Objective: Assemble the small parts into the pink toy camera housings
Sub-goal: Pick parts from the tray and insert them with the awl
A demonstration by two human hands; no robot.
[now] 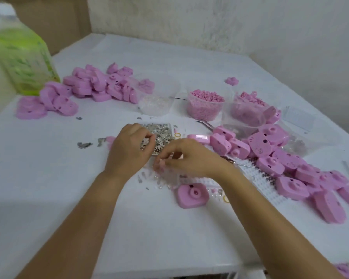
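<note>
Green bottle (22, 57) blurred, cut by left edge; pink part (159, 165) mostly hidden under right fingers (174, 151)

A single wide-angle camera worn on the head looks forward and down from close above the white table (169, 228), the left hand (129, 147) and right hand (191, 158) meeting mid-frame, the wall (210, 21) behind.

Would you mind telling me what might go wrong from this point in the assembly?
The left hand and right hand work over the heaped tray of metal bits; a nudge may spill it. Loose small parts lie scattered between the wrists and may get swept away. The pile of pink housings by the right forearm is loosely heaped; a bump may topple some.
</note>
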